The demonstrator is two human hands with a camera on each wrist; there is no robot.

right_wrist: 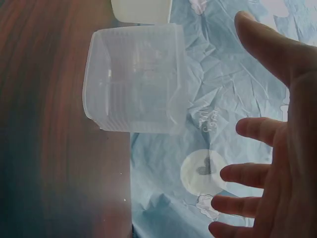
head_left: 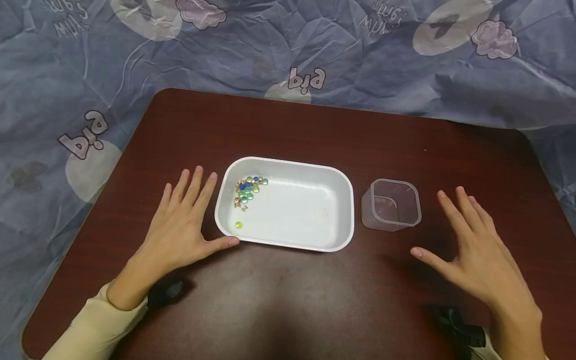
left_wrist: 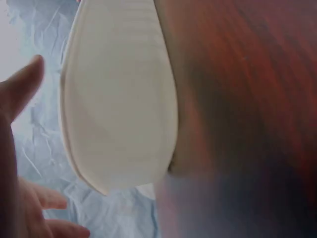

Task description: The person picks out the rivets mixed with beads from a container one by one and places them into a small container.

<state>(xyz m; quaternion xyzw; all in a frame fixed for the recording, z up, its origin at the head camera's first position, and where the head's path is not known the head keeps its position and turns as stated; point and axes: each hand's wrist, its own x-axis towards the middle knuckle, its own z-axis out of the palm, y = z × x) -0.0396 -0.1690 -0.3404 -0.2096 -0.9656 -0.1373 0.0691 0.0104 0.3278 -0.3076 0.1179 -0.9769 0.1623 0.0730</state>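
Observation:
A white oblong tray (head_left: 297, 212) sits at the middle of the table, its outer wall filling much of the left wrist view. Glass gems and small gold pieces (head_left: 247, 189) cluster at its left end, with a lone yellow-green gem (head_left: 238, 225) near the front corner. To the tray's right stands a clear plastic box (head_left: 390, 205), with no lid on it. My left hand (head_left: 180, 225) is spread beside the tray's left end, thumb tip at the near corner of the rim. My right hand (head_left: 481, 250) is spread to the right of the box, apart from it and holding nothing.
The dark red-brown table (head_left: 288, 295) has rounded corners. Behind it and along its left side hangs crumpled blue-grey printed cloth (head_left: 252, 55). A black wrist device (head_left: 168, 291) shows under the left forearm, another (head_left: 463, 327) beside the right.

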